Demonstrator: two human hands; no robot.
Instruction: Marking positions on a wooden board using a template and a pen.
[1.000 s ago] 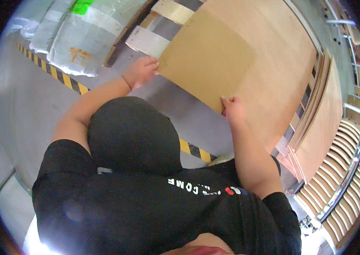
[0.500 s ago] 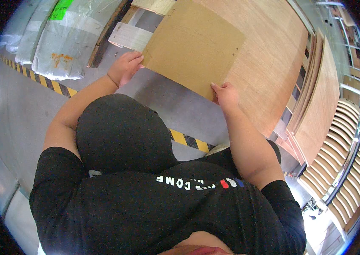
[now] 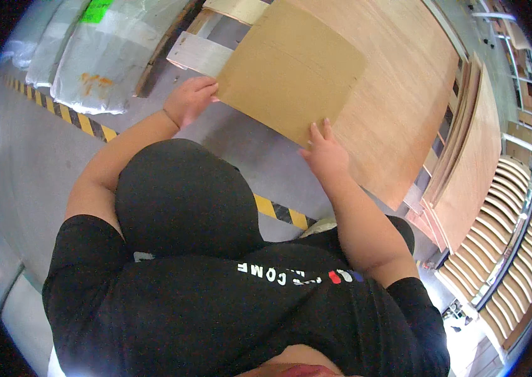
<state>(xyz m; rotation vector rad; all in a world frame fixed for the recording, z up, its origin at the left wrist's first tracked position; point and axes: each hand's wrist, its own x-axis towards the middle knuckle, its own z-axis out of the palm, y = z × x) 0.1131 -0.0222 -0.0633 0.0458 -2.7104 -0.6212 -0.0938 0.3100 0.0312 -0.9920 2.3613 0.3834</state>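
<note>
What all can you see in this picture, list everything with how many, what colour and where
cardboard sheet: one, brown, held up in front of the person, above the floor
plywood stack: one, light wood, flat, behind and right of the sheet
curved wooden pieces: many, pale, stacked in rows at far right
wrapped bundles: several, clear plastic, upper left on the floor
hazard stripe: one, yellow and black, across the grey floor
left hand: one, gripping the sheet's left edge
right hand: one, gripping the sheet's lower right edge

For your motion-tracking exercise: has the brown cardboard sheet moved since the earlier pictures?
Yes. The cardboard sheet has shifted forward, away from the yellow-black floor stripe, farther onto the plywood stack.
</note>
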